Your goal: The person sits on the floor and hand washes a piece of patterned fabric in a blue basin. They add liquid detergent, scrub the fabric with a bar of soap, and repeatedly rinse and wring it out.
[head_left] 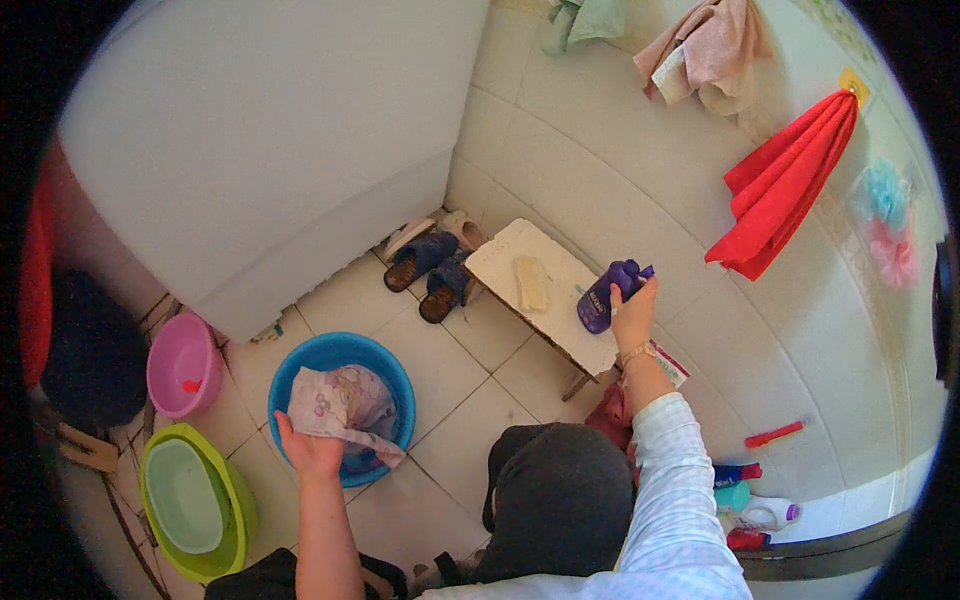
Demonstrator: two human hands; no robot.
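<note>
My left hand (311, 448) holds up part of a pale cloth (337, 397) with a printed pattern, palm turned up under its edge. The rest of that cloth sags into a blue plastic basin (279, 390) on the floor. One strip of it hangs over the basin's right rim. My right hand (636, 311) grips a purple pouch or bottle (598, 300) that bears writing. It is over the right end of a small pale-topped bench (495, 264); whether it touches the top I cannot tell. A yellowish bar of soap (532, 283) lies on the bench.
Dark blue slippers (442, 281) sit beside the bench, below a large white appliance (285, 165). A pink basin (169, 367) and a green basin (241, 495) stand on the left. A red towel (787, 187) hangs on the tiled wall. Bottles (761, 514) stand at the right.
</note>
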